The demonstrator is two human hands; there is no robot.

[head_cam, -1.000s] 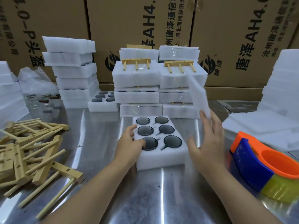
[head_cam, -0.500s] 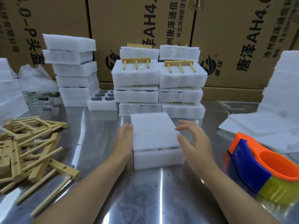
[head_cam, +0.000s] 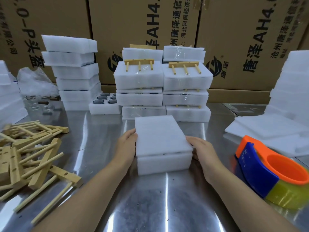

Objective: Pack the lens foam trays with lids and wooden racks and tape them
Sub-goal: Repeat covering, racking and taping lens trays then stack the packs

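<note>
The left hand (head_cam: 127,146) and the right hand (head_cam: 203,151) grasp the lid (head_cam: 159,133) by its two long edges. The left fingers curl against the left edge, and the right fingers lie over the right edge with the thumb low at the side.

The lid lies on the tray (head_cam: 164,163), which stands on the bench (head_cam: 150,203) directly before the person. It sits between the heap of wooden racks (head_cam: 33,156) at left and the tape dispenser (head_cam: 270,171) at right, just in front of the packed stacks (head_cam: 138,77).

The step in hand appears to be squaring the lid to the tray. A thin dark gap shows under the near edge, so the lid probably needs even, light pressure from both sides until all four edges sit flush. Soft foam dents if squeezed.

Lid and tray lie flat, broad face up. Their long axis runs away from the person, with the far end leaning slightly left.
</note>
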